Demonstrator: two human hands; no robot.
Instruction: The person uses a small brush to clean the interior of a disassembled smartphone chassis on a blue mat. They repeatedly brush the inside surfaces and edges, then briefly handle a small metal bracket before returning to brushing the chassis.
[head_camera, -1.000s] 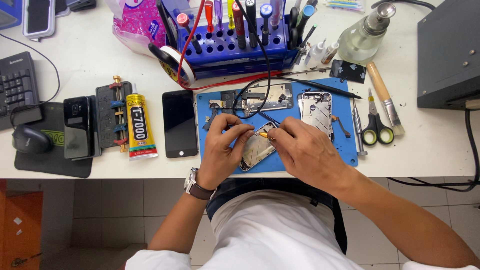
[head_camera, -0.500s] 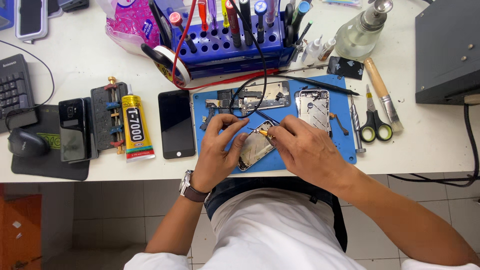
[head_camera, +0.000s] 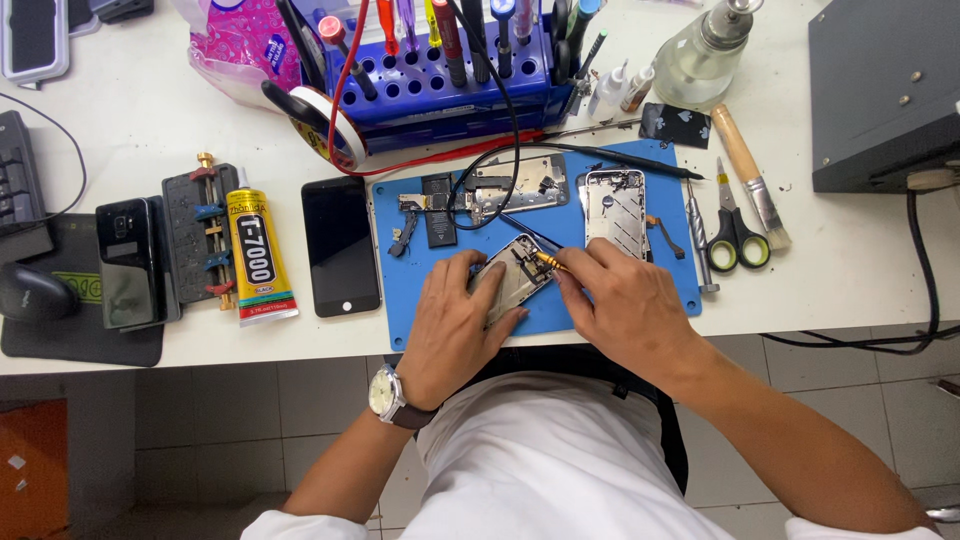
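Your left hand (head_camera: 455, 325) grips the opened silver phone housing (head_camera: 510, 280), tilted on the blue rubber work mat (head_camera: 560, 320) at the near edge of the white bench (head_camera: 140, 120). Your right hand (head_camera: 620, 300) pinches a small yellow-handled screwdriver (head_camera: 548, 261), its tip down inside the housing. Both hands are closed on what they hold.

The main risk is a slip. The housing rests at an angle under your fingers alone, so if the driver cams out, the tip could gouge whatever lies beside the screw. Whether the tip sits squarely in a screw head is too small to tell.

A freed screw could roll off the mat, since you work close to the bench edge with tiled floor below.

The black cable (head_camera: 505, 130) loops down from the blue tool rack (head_camera: 450, 95) onto the mat just behind your hands; catching it with a wrist could drag the loose circuit board (head_camera: 515, 185) and the second bare metal frame (head_camera: 614, 205) out of place. The black glass screen panel (head_camera: 340, 245) lies just beside the mat, within reach of your left elbow swing.
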